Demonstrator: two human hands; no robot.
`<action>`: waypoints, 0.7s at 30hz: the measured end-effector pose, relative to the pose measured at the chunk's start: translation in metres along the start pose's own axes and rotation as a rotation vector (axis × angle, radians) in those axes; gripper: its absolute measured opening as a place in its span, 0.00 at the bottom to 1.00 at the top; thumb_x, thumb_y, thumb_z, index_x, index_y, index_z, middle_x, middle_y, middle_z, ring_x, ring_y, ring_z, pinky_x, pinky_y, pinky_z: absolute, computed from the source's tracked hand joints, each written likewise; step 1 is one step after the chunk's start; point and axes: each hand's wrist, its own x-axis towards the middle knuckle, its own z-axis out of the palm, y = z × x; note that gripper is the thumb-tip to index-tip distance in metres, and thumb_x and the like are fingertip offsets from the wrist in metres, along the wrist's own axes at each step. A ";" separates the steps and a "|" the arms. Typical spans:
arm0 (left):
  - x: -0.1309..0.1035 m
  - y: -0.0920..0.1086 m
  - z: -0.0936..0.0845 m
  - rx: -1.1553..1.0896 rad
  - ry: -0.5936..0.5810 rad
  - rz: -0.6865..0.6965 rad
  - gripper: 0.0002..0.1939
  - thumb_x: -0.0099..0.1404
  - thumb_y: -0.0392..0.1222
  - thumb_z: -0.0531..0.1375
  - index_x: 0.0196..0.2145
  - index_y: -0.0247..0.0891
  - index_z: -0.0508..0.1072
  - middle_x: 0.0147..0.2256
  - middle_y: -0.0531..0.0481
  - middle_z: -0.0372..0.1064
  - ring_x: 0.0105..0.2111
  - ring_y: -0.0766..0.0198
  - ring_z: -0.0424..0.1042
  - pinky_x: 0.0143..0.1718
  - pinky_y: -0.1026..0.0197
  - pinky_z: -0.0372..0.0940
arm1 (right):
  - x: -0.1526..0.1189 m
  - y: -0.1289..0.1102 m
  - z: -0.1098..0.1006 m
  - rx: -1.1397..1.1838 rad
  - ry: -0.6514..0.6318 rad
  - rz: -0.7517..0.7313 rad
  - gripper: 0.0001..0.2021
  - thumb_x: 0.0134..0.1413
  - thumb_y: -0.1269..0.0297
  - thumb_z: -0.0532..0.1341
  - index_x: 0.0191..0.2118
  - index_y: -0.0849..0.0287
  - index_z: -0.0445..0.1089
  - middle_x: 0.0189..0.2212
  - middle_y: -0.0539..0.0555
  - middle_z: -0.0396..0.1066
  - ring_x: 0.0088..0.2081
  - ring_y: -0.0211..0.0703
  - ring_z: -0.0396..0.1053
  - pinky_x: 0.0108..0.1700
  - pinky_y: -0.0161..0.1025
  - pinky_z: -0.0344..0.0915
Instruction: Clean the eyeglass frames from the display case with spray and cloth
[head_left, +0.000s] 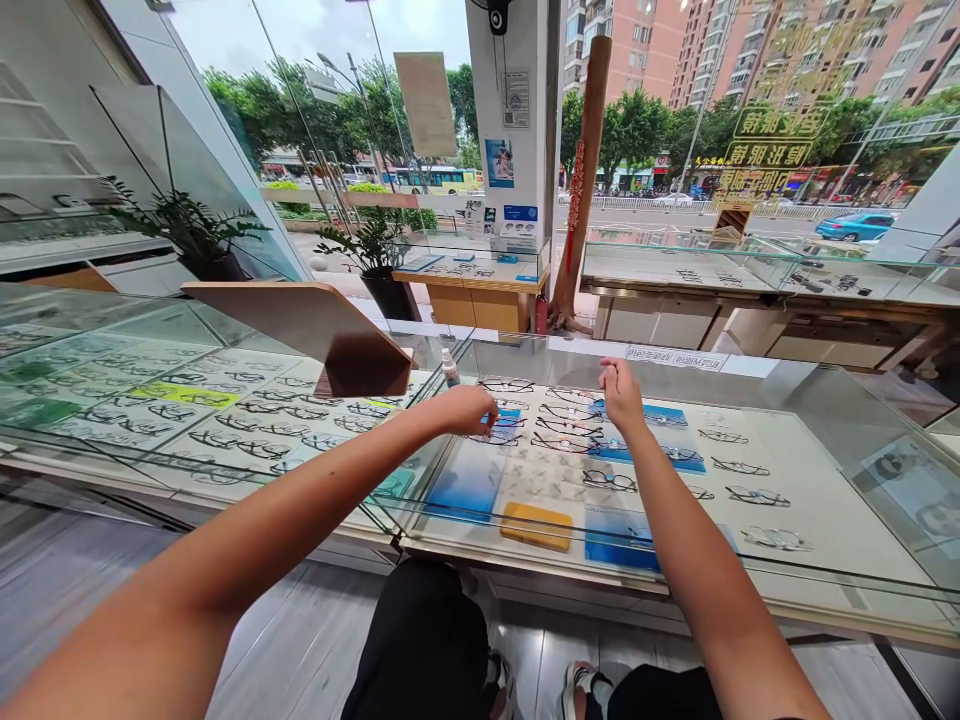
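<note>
left hand (471,408) and right hand (622,393) near eyeglasses (568,441) on display

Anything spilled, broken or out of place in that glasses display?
Nothing looks spilled or broken. One oddity: a flat yellow item lies near the display's front edge, unlike the eyeglasses beyond it.

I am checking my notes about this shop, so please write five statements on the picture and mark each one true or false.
1. The left hand is nearer to the white-capped bottle than the right hand is. True.
2. The right hand rests on the yellow case. False: the two are well apart.
3. A blue car shows outside the window. True.
4. The person's trousers are white. False: the trousers are black.
5. Several pairs of glasses lie in the showcase. True.
</note>
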 end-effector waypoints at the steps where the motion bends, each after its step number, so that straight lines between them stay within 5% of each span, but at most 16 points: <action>1: 0.002 -0.002 0.000 -0.003 0.017 -0.015 0.11 0.62 0.42 0.65 0.41 0.45 0.85 0.39 0.43 0.81 0.40 0.51 0.78 0.41 0.58 0.65 | 0.000 0.001 0.000 -0.006 -0.015 0.011 0.17 0.73 0.53 0.46 0.42 0.56 0.67 0.22 0.47 0.67 0.25 0.43 0.63 0.33 0.40 0.57; 4: 0.010 -0.009 0.002 -0.013 0.071 -0.066 0.14 0.64 0.44 0.64 0.47 0.45 0.84 0.44 0.41 0.81 0.43 0.50 0.78 0.42 0.58 0.65 | 0.001 0.003 0.000 -0.009 -0.044 0.043 0.24 0.74 0.46 0.46 0.29 0.53 0.63 0.17 0.48 0.64 0.22 0.42 0.62 0.31 0.40 0.56; 8: 0.021 -0.018 0.010 -0.030 0.081 -0.082 0.11 0.62 0.46 0.68 0.41 0.44 0.85 0.42 0.41 0.81 0.41 0.52 0.78 0.43 0.59 0.66 | 0.001 0.002 -0.001 -0.002 -0.033 0.075 0.33 0.71 0.37 0.47 0.20 0.53 0.58 0.15 0.50 0.63 0.22 0.42 0.62 0.30 0.40 0.57; 13: 0.023 -0.021 0.013 -0.051 0.089 -0.042 0.08 0.63 0.41 0.66 0.39 0.45 0.86 0.40 0.43 0.82 0.40 0.54 0.79 0.40 0.61 0.64 | 0.004 -0.004 -0.002 0.122 -0.039 0.035 0.35 0.64 0.37 0.58 0.14 0.55 0.53 0.17 0.48 0.59 0.26 0.40 0.59 0.38 0.40 0.62; 17: 0.013 -0.022 0.001 -0.094 0.113 -0.011 0.08 0.63 0.41 0.65 0.38 0.44 0.85 0.39 0.44 0.82 0.38 0.55 0.78 0.37 0.61 0.62 | 0.004 -0.012 -0.006 0.190 -0.058 0.039 0.30 0.58 0.42 0.64 0.13 0.55 0.59 0.21 0.51 0.68 0.28 0.41 0.63 0.37 0.40 0.64; 21: -0.006 -0.022 -0.026 -0.171 0.207 0.020 0.10 0.67 0.45 0.62 0.38 0.43 0.84 0.37 0.46 0.80 0.38 0.56 0.76 0.37 0.61 0.62 | 0.001 -0.027 -0.008 0.264 -0.056 0.109 0.32 0.62 0.42 0.59 0.11 0.53 0.58 0.10 0.47 0.53 0.17 0.37 0.50 0.25 0.40 0.54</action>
